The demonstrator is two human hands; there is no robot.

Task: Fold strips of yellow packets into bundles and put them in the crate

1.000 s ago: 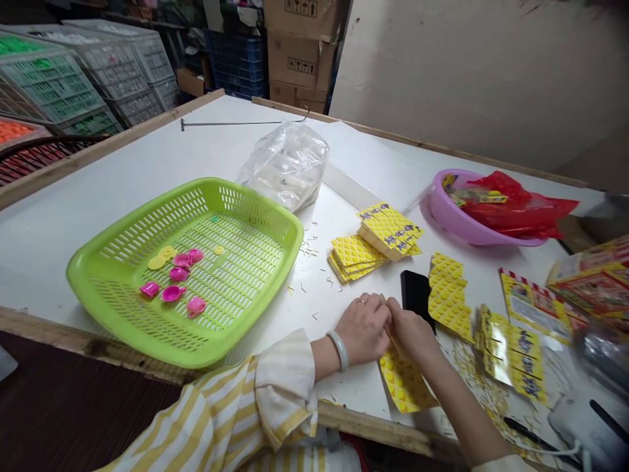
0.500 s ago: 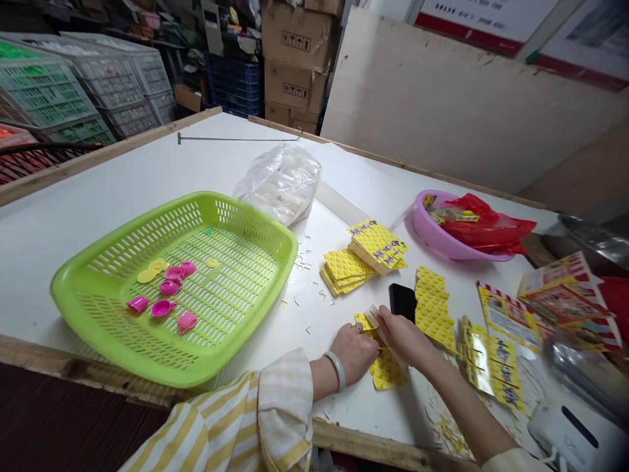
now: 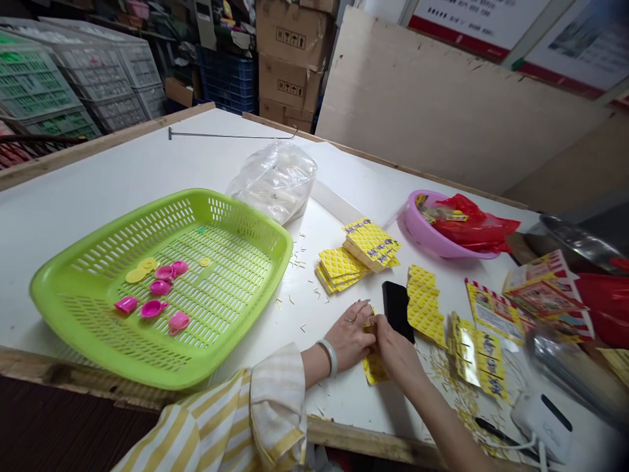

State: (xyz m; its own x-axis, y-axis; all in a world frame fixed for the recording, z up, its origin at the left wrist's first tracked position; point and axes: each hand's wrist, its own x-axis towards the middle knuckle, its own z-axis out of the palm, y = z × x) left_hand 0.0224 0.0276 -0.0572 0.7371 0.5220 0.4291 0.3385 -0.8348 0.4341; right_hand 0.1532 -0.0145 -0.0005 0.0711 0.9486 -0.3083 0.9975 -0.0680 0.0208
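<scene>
A lime-green plastic basket [image 3: 157, 377] holds pink toy cups [image 3: 154, 309]; a pink bowl [image 3: 417, 226] beyond holds a red plastic bag [image 3: 472, 226].

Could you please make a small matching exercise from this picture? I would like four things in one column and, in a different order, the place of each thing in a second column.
Things:
1. pink plastic cups
2. red plastic bag
3. black phone
4. clear plastic bag

Places:
A. behind the green basket
B. in the lilac bowl
C. beside the right hand
D. inside the green basket

Pairs: 1-D, 2-B, 3-C, 4-A
</scene>
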